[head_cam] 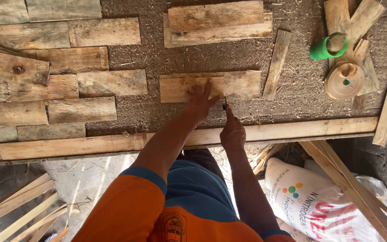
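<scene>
On the workbench (126, 60), left hand (201, 99) flat on a crosswise plank (242, 84); right hand (232, 133) pinches a pencil (224, 105).

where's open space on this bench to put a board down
Bare patch: between the plank under the left hand and the stacked planks above it. Another runs right of the narrow slat, below the green tube. The left side is crowded with laid boards. The right hand holds a pencil at the plank's near edge.
</scene>
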